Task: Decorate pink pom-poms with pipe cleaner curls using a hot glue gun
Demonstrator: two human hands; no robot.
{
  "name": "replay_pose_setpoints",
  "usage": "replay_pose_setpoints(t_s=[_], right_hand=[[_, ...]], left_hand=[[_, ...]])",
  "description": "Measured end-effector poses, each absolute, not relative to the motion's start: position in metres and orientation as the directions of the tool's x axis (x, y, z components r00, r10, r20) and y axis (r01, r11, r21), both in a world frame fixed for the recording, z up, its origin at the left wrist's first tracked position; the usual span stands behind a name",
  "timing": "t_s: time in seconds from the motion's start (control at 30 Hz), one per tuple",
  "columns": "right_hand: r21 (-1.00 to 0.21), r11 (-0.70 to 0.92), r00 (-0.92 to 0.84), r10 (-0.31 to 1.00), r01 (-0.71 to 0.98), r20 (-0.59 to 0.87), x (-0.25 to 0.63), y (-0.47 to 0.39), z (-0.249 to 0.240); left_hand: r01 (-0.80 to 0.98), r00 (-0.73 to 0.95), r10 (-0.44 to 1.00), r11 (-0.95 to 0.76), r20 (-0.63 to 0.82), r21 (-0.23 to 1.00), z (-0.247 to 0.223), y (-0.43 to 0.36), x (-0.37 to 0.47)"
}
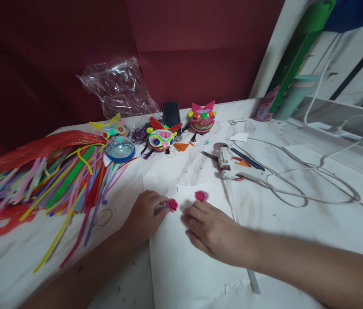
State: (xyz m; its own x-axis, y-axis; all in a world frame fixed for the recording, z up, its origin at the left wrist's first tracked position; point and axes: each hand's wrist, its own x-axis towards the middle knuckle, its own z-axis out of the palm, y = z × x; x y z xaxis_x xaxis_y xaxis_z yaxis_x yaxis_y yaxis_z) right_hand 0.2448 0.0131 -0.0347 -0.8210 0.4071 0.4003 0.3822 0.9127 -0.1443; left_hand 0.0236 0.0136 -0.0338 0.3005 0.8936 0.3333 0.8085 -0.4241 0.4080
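Between the fingertips of my left hand (147,213) is a small pink and purple piece (172,204), held just above the white paper (181,257). A second pink and purple piece (201,196) lies on the paper near the fingertips of my right hand (215,229). My right hand is palm down with its fingers somewhat bent and apart, resting on the paper, and nothing shows in it. The two pieces are a short way apart.
Colourful strips (68,180) spread from a red bag (39,148) on the left. Behind stand decorated heads (161,138) (202,118), a phone (171,116) and a clear plastic bag (120,88). A glue gun (229,165) with its cord (326,167) lies over pliers on the right.
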Motion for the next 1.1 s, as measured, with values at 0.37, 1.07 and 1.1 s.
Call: replay_pose_setpoints(t_s=[0.37, 1.07, 1.1], right_hand=[[-0.156, 0.909, -0.823, 0.417, 0.387, 0.385, 0.2449, 0.0124, -0.0359], [-0.179, 0.905, -0.827, 0.425, 0.386, 0.368, 0.2452, 0.0131, -0.0352], [-0.181, 0.905, -0.828, 0.426, 0.386, 0.365, 0.2452, 0.0131, -0.0352]], left_hand=[[0.823, 0.22, 0.923, -0.349, 0.316, 0.448, -0.0358, 0.0159, 0.0234], [0.817, 0.217, 0.942, -0.319, 0.255, 0.481, -0.0308, 0.0155, 0.0234], [0.811, 0.229, 0.942, -0.324, 0.244, 0.487, -0.0302, 0.016, 0.0234]])
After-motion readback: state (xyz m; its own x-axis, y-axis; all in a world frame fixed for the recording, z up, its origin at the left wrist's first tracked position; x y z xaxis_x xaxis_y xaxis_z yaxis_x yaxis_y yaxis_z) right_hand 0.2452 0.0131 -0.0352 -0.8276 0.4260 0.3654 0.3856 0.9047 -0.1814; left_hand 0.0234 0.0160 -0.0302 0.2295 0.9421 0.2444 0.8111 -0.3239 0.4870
